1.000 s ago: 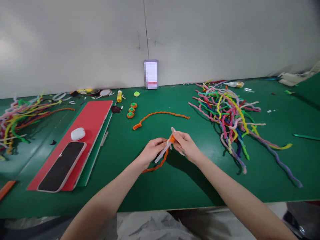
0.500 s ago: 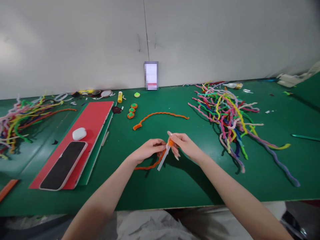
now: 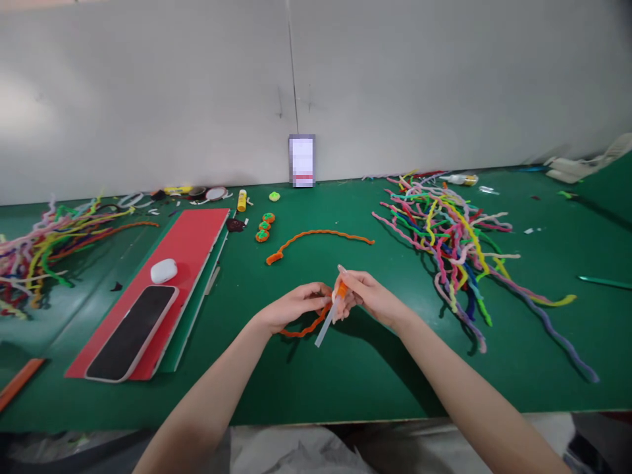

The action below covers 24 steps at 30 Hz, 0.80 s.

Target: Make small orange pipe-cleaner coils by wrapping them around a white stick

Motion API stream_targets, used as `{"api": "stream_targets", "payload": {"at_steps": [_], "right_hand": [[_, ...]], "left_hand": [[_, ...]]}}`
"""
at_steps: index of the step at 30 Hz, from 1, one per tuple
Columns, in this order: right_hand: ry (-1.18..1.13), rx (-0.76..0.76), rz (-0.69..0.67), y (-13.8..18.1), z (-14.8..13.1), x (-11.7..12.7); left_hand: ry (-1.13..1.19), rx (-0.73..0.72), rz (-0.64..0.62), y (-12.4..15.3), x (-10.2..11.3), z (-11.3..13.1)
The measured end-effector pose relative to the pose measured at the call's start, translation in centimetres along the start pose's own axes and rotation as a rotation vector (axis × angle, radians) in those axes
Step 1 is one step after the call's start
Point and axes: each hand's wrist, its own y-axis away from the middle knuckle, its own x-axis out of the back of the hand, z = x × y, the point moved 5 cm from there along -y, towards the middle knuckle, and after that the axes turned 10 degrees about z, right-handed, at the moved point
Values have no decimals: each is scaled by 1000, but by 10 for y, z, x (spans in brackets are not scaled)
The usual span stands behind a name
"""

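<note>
Close together above the table's middle, my two hands work on an orange pipe cleaner and a narrow translucent strip (image 3: pixel 326 327). My left hand (image 3: pixel 293 307) pinches the orange pipe cleaner (image 3: pixel 300 334), whose loose tail curves below the fingers. In my right hand (image 3: pixel 369 294), thumb and fingers close on the strip's upper end, where orange pipe cleaner is wrapped; the strip's lower end sticks out downward. The fingers partly hide the wrap. Beyond them lies another orange pipe cleaner (image 3: pixel 328 232) with a coiled end, near several small orange-and-green pieces (image 3: pixel 264 227).
On the right is a heap of coloured pipe cleaners (image 3: pixel 444 237); a second pile (image 3: pixel 44 243) is at left. A phone (image 3: pixel 133 332) and white case (image 3: pixel 164 270) rest on red board (image 3: pixel 197 230). A glue stick (image 3: pixel 241 200) and a propped screen (image 3: pixel 303 161) stand behind.
The view has shifted slightly, so everything sits a little lower. My hands stay together on the strip and pipe cleaner; my right fingers have curled in closer beneath the wrap.
</note>
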Motion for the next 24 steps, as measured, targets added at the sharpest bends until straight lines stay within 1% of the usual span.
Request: {"api": "stream_targets", "payload": {"at_steps": [4,9,14,18,20,24], "right_hand": [[7,-7,-16,0,1,-1],[59,4,-37,-1,1,-3],[87,1,-41,-1,1,-3],[124,4,-49,-1,-1,-2],[149,22,-46,-2,-1,-2],[226,94,31,-7,1,0]], "left_hand": [[47,24,-9,1,1,-1],[151,108,-105,2,0,-7],[208,133,-71,1,2,-8],[311,133,-62,2,-1,-5],[369,162,-18,2,-2,-6],[451,229,164,-1,5,-13]]}}
